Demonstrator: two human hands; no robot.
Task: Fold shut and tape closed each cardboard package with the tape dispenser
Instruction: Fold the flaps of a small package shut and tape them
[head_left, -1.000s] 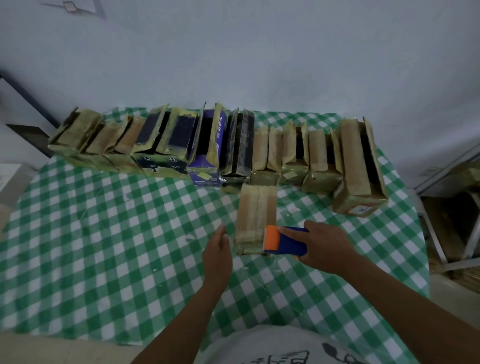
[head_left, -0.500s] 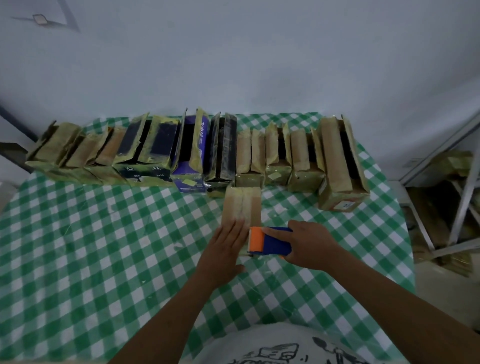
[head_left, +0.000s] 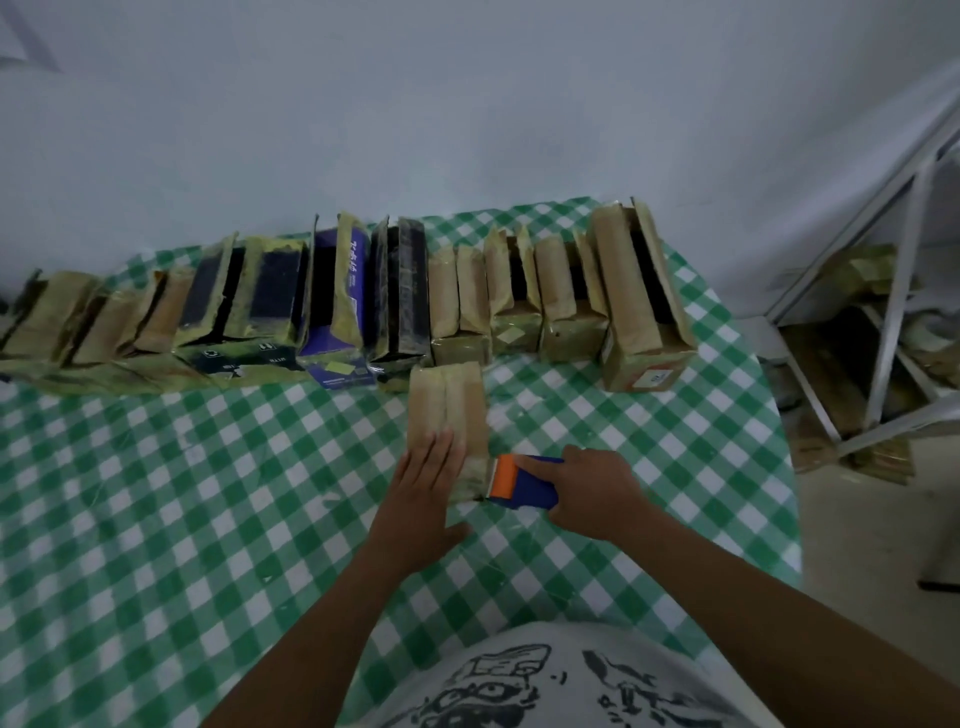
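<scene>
Taping looks to be the step in hand. One box (head_left: 457, 405) lies just below the frame's middle on the checked table (head_left: 156, 493), flaps folded shut, with its long axis running from the person toward the top of the frame. The left hand (head_left: 423, 488) presses on its near part with straight fingers. The right hand (head_left: 592, 491) grips the tape dispenser (head_left: 522, 480), whose orange end points left and touches the box's near right edge. Next, I judge, the tape must be drawn along the seam. A row of open boxes (head_left: 363, 301) waits behind.
</scene>
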